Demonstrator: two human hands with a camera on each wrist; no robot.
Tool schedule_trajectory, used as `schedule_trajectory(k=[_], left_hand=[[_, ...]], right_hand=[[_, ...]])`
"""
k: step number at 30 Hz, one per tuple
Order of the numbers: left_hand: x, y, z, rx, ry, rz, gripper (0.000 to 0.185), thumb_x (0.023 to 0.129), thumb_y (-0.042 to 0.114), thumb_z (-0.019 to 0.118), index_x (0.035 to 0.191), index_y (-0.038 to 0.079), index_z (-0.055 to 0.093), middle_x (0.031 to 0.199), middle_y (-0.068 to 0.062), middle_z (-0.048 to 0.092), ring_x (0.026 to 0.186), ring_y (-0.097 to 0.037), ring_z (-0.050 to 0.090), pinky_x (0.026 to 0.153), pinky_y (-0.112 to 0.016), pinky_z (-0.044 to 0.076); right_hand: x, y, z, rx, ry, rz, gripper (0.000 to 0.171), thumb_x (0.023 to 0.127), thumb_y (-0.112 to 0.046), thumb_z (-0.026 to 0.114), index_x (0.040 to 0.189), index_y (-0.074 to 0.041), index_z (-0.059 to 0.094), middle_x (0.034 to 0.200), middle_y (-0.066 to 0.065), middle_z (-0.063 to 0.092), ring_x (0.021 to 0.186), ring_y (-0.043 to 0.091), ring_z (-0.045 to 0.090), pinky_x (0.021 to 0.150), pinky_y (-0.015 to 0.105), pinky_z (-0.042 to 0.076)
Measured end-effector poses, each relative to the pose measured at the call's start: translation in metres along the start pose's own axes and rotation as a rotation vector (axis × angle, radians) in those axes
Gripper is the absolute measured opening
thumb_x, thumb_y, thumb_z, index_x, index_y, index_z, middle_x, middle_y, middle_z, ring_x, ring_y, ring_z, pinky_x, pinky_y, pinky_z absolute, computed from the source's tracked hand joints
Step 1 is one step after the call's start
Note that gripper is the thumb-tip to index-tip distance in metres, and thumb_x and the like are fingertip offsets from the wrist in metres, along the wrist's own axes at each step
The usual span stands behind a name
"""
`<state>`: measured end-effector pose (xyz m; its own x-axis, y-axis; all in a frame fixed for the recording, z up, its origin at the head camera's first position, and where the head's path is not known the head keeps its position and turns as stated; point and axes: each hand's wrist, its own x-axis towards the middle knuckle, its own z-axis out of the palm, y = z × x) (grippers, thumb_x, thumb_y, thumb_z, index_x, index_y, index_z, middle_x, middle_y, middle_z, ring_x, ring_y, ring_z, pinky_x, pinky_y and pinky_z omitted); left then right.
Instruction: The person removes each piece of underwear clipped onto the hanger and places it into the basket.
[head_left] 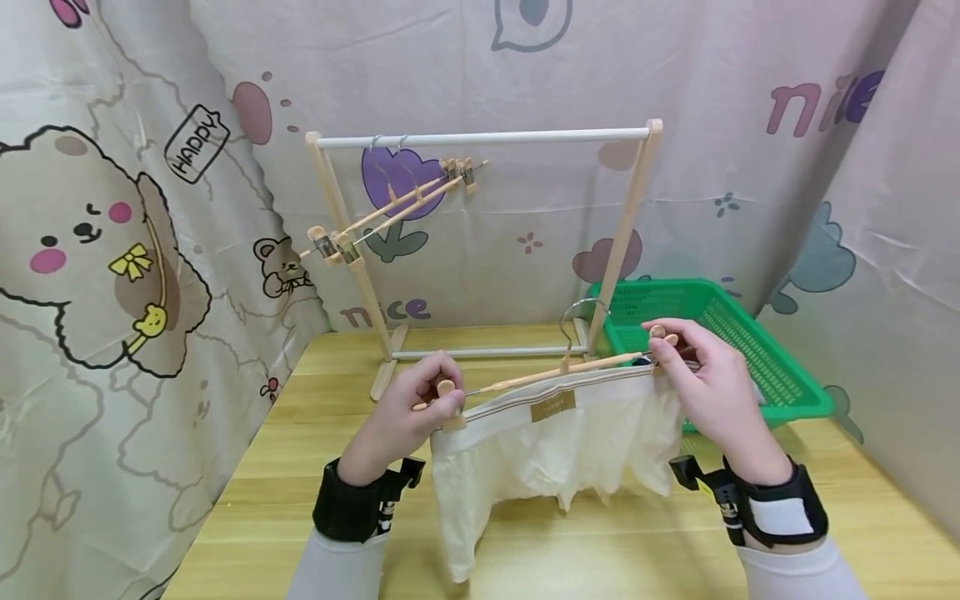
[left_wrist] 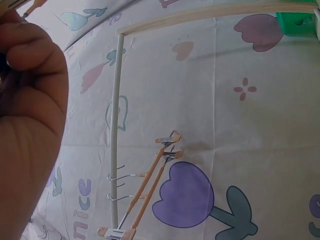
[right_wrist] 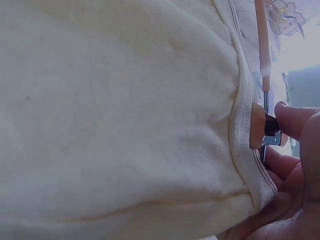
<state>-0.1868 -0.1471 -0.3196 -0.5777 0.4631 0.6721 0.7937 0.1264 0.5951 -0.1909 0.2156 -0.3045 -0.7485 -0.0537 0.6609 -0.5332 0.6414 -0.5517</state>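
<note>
Before the rack (head_left: 480,137), left hand (head_left: 408,412) and right hand (head_left: 705,375) pinch the hanger (head_left: 555,373) clips holding cream shorts (head_left: 540,450); keeping the waistband taut and level seems wise.

Head view: even, diffuse light from above, bright throughout, with only soft shadows under the cream garment (head_left: 525,458) on the wooden table (head_left: 247,500); sharp focus, mild wide-angle bowing toward the edges (the table's sides splay outward). Left wrist view: the left hand (left_wrist: 27,120) fills the near edge, dark and out of focus, while the printed curtain (left_wrist: 240,125) behind is evenly lit and clear. Right wrist view: the garment, very close, is washed pale and blurred; a glaring bright patch sits at the upper right corner.
</note>
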Motion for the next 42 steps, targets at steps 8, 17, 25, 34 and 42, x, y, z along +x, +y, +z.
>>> schedule_trajectory(k=[8,17,25,34,42], left_hand=[[0.000,0.002,-0.008,0.012,-0.009,0.000,0.010,0.096,-0.006,0.058,0.097,0.003,0.055,0.083,-0.008,0.054,0.059,-0.013,0.041,0.051,-0.026,0.034],[0.000,0.011,-0.016,0.048,-0.052,-0.139,0.016,0.095,-0.005,0.068,0.101,0.007,0.060,0.092,-0.004,0.059,0.071,-0.013,0.051,0.062,-0.026,0.042],[0.000,0.013,-0.020,0.058,-0.080,-0.220,0.014,0.096,0.001,0.070,0.104,0.008,0.061,0.094,-0.003,0.059,0.076,-0.014,0.053,0.064,-0.025,0.045],[0.000,0.012,-0.022,0.143,-0.157,-0.302,0.022,0.097,0.009,0.072,0.116,0.012,0.061,0.105,-0.002,0.065,0.081,-0.011,0.058,0.070,-0.025,0.051],[0.001,0.010,-0.021,0.148,-0.207,-0.368,0.017,0.097,0.013,0.072,0.111,0.011,0.063,0.095,0.000,0.065,0.080,-0.010,0.057,0.070,-0.023,0.049]], right_hand=[[0.006,-0.003,0.000,0.011,0.011,-0.028,0.021,0.104,-0.015,0.063,0.120,-0.004,0.069,0.093,-0.016,0.060,0.083,-0.002,0.055,0.073,0.005,0.045],[0.009,-0.006,0.000,-0.001,0.027,-0.021,0.019,0.102,-0.014,0.065,0.119,-0.006,0.070,0.094,-0.010,0.056,0.086,0.000,0.049,0.071,0.004,0.042],[0.010,-0.007,0.001,-0.014,0.028,-0.040,0.019,0.102,-0.014,0.066,0.119,-0.004,0.069,0.095,-0.005,0.057,0.086,-0.002,0.050,0.073,0.003,0.043],[0.002,-0.009,-0.001,-0.052,0.050,-0.087,0.021,0.099,-0.010,0.069,0.118,-0.003,0.069,0.094,0.000,0.060,0.085,-0.012,0.051,0.075,0.000,0.043],[0.000,-0.010,-0.004,-0.085,0.062,-0.141,0.022,0.097,-0.007,0.071,0.118,-0.001,0.069,0.094,0.008,0.065,0.086,-0.016,0.048,0.077,-0.002,0.041]])
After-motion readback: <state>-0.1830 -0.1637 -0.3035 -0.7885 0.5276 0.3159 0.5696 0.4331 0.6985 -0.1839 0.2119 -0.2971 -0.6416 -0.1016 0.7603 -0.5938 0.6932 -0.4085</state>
